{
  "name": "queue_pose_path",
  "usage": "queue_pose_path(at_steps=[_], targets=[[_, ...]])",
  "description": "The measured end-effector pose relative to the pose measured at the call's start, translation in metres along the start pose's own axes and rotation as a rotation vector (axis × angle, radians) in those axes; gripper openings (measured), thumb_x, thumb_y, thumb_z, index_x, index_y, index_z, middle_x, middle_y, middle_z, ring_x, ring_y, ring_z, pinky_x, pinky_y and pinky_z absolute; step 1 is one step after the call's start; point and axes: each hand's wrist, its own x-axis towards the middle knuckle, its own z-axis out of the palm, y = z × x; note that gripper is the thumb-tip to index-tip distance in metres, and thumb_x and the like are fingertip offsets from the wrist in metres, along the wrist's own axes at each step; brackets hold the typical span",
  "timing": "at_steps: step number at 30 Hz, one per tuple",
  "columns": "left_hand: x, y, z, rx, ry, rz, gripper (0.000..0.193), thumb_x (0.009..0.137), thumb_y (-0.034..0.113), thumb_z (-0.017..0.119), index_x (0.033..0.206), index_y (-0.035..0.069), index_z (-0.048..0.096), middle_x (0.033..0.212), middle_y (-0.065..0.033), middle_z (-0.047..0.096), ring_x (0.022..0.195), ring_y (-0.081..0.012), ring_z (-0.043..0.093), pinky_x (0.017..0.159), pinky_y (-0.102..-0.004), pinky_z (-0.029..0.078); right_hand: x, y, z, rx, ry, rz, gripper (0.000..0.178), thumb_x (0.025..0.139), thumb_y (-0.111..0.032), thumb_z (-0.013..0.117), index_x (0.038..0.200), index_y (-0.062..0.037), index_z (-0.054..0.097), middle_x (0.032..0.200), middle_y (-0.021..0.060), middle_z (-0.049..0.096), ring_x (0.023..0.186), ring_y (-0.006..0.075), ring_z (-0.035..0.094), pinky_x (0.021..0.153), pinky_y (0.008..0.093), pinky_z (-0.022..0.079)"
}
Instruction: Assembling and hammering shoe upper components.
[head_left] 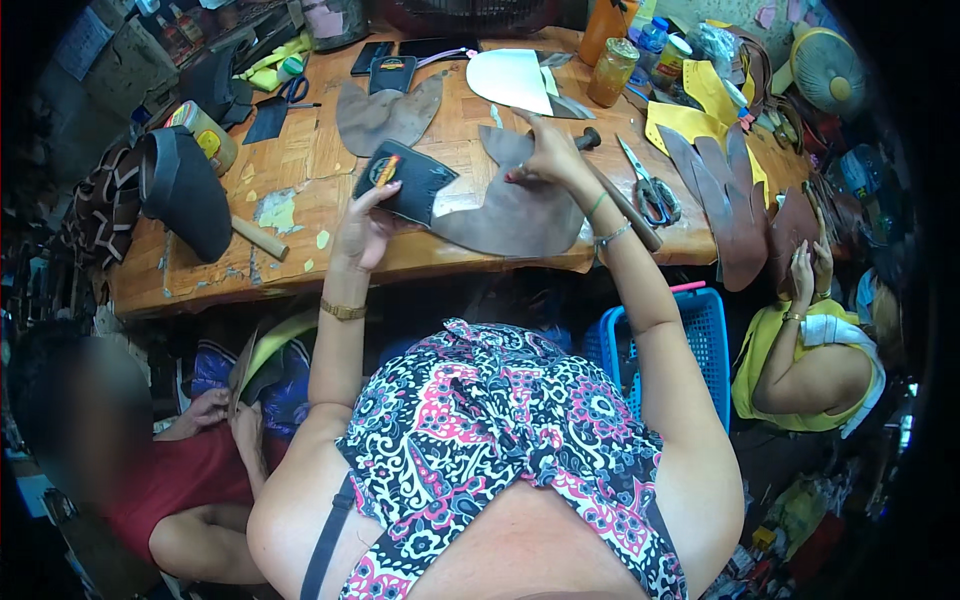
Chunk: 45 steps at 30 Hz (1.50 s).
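Note:
My left hand grips a black leather piece with a ragged notched right edge and an orange-and-yellow label, held above the near side of the table. Partly beneath it lies a large curved grey-brown leather piece. Over that leather reaches my right hand, thumb and forefinger spread apart with nothing visible between them; whether it touches the leather I cannot tell. A hammer lies just right of my right wrist, and scissors with blue handles rest beyond it.
The wooden table also bears another brown leather cutout, a pale panel, a glass jar and brown strips. A blue basket stands below its edge. Co-workers sit at left and right.

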Motion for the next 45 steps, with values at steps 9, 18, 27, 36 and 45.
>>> queue_pose_path(at_steps=[9, 18, 27, 36, 45], targets=[[-0.003, -0.013, 0.004, 0.436, 0.211, 0.556, 0.09, 0.099, 0.002, 0.065, 0.165, 0.01, 0.004, 0.114, -0.0105, 0.068, 0.087, -0.0136, 0.07, 0.066, -0.0288, 0.062, -0.01, -0.012, -0.077, 1.0, -0.605, 0.344, 0.046, 0.068, 0.004, 0.08, 0.112, 0.0046, 0.066, 0.103, 0.0104, 0.073, 0.091, 0.017, 0.067, 0.083, 0.0305, 0.052], [-0.007, -0.009, 0.022, 0.29, -0.04, 0.301, 0.032, 0.103, 0.006, 0.059, 0.135, 0.002, 0.065, 0.131, -0.0078, 0.067, 0.112, -0.0122, 0.065, 0.098, -0.0259, 0.054, -0.067, -0.078, -0.127, 0.929, -0.488, -0.05, 0.056, 0.078, 0.016, 0.058, 0.131, -0.0017, 0.057, 0.1, 0.009, 0.066, 0.097, 0.0167, 0.063, 0.091, 0.0298, 0.049], [-0.019, 0.0, 0.036, 0.531, -0.236, 0.18, 0.026, 0.097, -0.003, 0.06, 0.12, -0.003, 0.072, 0.122, -0.0163, 0.073, 0.112, -0.0166, 0.067, 0.099, -0.029, 0.053, -0.07, -0.107, -0.112, 1.011, -0.327, -0.063, 0.037, 0.078, 0.01, 0.062, 0.113, -0.0007, 0.068, 0.107, 0.0107, 0.072, 0.106, 0.0178, 0.067, 0.095, 0.0311, 0.05], [-0.029, 0.002, 0.047, 0.632, -0.345, 0.052, 0.037, 0.099, 0.004, 0.056, 0.135, 0.0, 0.065, 0.122, -0.0095, 0.072, 0.102, -0.0096, 0.067, 0.09, -0.0235, 0.054, -0.071, -0.113, -0.098, 0.825, -0.248, -0.108, 0.043, 0.065, -0.009, 0.094, 0.101, 0.0009, 0.072, 0.094, 0.0089, 0.075, 0.089, 0.0183, 0.073, 0.086, 0.0306, 0.056], [-0.038, 0.013, 0.05, 0.635, -0.375, -0.085, 0.055, 0.085, -0.002, 0.051, 0.139, -0.001, 0.062, 0.125, -0.0043, 0.069, 0.097, -0.0041, 0.061, 0.086, -0.0226, 0.05, -0.067, -0.103, -0.083, 0.951, -0.274, -0.03, 0.039, 0.068, -0.007, 0.091, 0.099, 0.0002, 0.07, 0.091, 0.0084, 0.074, 0.088, 0.0143, 0.07, 0.081, 0.0305, 0.054]])
